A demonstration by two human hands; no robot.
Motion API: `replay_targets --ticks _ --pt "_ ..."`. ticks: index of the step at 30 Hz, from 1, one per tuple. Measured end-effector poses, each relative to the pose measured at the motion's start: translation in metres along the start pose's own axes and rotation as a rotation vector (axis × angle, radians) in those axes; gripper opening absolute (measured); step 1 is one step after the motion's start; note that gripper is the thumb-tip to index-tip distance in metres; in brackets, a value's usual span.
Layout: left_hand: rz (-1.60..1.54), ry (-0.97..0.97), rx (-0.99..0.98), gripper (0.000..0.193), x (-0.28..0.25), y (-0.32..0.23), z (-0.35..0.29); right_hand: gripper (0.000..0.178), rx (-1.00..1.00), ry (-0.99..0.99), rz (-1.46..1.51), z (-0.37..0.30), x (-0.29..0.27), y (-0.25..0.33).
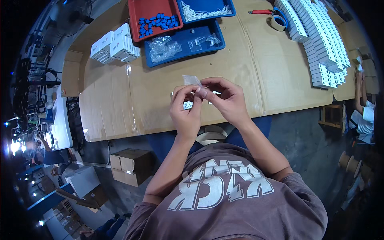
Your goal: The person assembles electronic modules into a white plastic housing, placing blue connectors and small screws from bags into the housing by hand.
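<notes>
A small clear plastic bag [190,80] is pinched between my two hands above the cardboard-covered table. My left hand [186,108] is closed, with its thumb and forefinger on the bag's lower edge. Meeting it fingertip to fingertip, my right hand [231,102] also grips the bag. Whether anything is inside the bag is hidden by the fingers. Partly covered by my left hand, a small white printed item [187,105] lies on the table.
A red tray [136,38] holds blue parts. Blue trays beside it hold white parts and clear bags [165,50]. White boxes [116,46] stand at left, with longer rows of white boxes [322,44] at right. Near those lie a tape roll [279,23] and a red cutter [260,12].
</notes>
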State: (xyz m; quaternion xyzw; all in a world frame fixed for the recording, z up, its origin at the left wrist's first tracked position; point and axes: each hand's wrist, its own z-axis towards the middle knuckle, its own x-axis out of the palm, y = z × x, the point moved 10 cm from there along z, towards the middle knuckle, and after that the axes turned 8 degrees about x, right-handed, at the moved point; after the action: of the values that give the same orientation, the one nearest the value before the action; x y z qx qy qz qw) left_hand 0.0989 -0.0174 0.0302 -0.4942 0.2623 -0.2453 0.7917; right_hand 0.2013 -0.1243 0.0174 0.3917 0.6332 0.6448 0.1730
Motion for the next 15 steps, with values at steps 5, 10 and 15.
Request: replay_targets --ticks 5,10,15 --pt "0.038 0.061 0.054 0.015 0.014 0.008 0.009 0.025 0.100 0.019 0.054 0.013 -0.012 -0.021" --pt "0.044 0.124 0.024 0.009 0.025 0.021 0.010 0.021 0.217 0.017 0.247 0.019 -0.024 -0.029" --pt "-0.009 0.018 0.060 0.009 0.027 0.013 0.012 0.014 0.090 -0.113 0.133 0.022 -0.036 -0.023"
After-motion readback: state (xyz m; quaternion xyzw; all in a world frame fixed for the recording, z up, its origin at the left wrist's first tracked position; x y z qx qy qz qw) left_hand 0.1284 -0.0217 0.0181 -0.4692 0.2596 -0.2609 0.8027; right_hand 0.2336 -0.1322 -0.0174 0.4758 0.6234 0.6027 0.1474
